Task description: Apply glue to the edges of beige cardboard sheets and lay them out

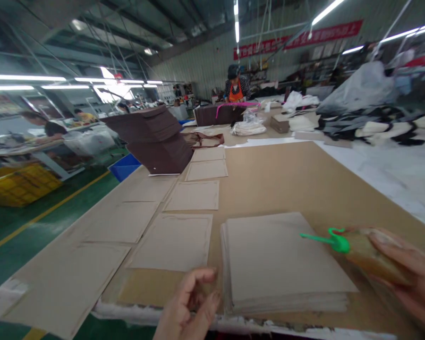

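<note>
My right hand (407,269) is wrapped around a glue bottle (377,257), a yellowish squeeze bottle with a green nozzle (335,240). The bottle lies almost level, its nozzle pointing left over a stack of grey-beige rectangular sheets (272,255). Just left of that stack, near the table's front edge, is my left hand (194,302). Its fingers are loosely curled, thumb and index apart, with nothing visible between them. Single sheets lie flat beyond it, among them one sheet (172,241) with a faint line along its edges.
More sheets (123,222) run along the table's left side. A tall leaning pile of dark brown pieces (156,137) stands behind them, beside a blue bin (123,166). Plastic-wrapped material (357,89) and black scraps lie at the back right. A person (236,87) is at the far end.
</note>
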{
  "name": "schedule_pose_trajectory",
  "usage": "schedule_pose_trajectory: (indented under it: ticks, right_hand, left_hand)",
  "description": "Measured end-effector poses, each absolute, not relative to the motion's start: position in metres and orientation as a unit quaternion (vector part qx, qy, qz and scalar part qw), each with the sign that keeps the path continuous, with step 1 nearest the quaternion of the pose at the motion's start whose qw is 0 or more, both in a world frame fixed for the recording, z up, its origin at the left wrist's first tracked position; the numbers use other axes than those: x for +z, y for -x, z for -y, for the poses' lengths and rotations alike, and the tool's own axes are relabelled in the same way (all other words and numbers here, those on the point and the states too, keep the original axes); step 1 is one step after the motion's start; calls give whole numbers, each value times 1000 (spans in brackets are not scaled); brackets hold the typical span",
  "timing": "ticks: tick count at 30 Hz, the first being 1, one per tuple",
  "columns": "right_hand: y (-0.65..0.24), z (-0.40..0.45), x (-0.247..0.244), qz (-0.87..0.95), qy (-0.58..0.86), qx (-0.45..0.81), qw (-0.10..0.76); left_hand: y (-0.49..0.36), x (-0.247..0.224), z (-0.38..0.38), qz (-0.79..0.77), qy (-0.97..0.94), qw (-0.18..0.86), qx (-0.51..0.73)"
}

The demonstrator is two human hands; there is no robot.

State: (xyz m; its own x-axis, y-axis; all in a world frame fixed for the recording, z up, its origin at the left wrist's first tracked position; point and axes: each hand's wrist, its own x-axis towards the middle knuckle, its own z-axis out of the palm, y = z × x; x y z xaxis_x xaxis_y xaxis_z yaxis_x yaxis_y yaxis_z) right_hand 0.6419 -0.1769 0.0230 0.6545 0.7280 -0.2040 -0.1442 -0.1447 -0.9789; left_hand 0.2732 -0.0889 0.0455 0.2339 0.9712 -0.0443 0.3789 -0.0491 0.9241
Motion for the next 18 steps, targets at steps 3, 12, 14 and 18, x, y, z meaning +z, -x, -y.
schedule_pose_trajectory:
  ticks: [3,12,14,18]
  right_hand:
    - [-633,178,33,202,631,477,577]
    - [-632,185,33,241,600,518,559]
    - [-637,191,36,243,606,509,561]
    - [-645,203,46,254,619,496,554]
  left_hand:
    - [-292,32,86,-492,-705,406,310]
    - [-301,19,64,-448,-767,344,304]
    - [-312,17,67,-430,-764,348,331]
    - [-330,9,73,-401,-773,353,342]
